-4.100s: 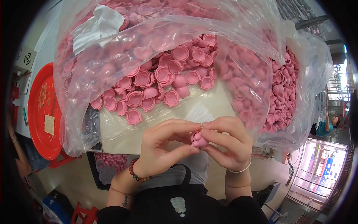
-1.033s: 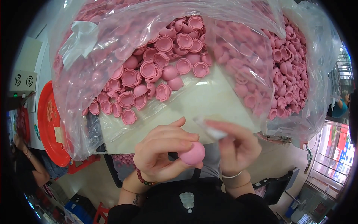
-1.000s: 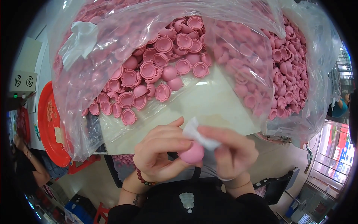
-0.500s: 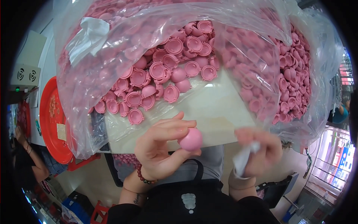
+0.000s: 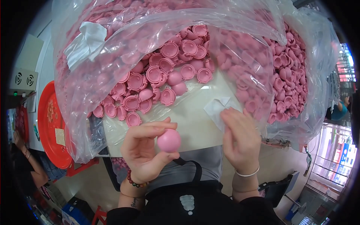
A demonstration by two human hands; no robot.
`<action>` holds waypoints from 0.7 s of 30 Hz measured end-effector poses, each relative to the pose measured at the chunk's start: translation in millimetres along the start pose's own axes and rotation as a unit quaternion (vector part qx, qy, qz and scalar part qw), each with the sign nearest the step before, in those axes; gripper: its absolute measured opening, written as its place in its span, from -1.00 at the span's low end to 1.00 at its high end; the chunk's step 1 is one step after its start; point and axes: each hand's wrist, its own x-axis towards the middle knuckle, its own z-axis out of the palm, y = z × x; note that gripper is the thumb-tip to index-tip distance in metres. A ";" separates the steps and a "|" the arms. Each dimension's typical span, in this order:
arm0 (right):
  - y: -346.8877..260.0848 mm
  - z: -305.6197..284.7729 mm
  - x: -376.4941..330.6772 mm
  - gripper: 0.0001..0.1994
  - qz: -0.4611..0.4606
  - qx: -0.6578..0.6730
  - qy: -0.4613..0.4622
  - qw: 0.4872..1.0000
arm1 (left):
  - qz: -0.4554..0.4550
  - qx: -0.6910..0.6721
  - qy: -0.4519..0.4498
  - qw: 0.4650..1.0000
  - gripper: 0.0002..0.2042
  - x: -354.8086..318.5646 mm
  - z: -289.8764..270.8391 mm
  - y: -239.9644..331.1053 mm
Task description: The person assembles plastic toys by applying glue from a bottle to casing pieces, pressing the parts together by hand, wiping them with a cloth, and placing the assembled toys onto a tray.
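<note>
Holding a smooth pink ball in the left hand, pinched between fingers and thumb, by the near edge of the table. Resting the right hand, loosely open, at the near side of a white cloth on the tabletop. Facing pink hollow cups heaped farther back, partly under clear plastic bagging.

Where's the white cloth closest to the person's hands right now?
In the head view, the white cloth is on the pale tabletop, right of centre, by the right hand and left of plastic-covered pink pieces.
</note>
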 end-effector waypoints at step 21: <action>-8.5 26.2 10.9 -0.65 -0.099 0.093 -0.027 0.990 | -0.045 0.017 0.020 0.999 -0.53 -2.4 -3.9 11.7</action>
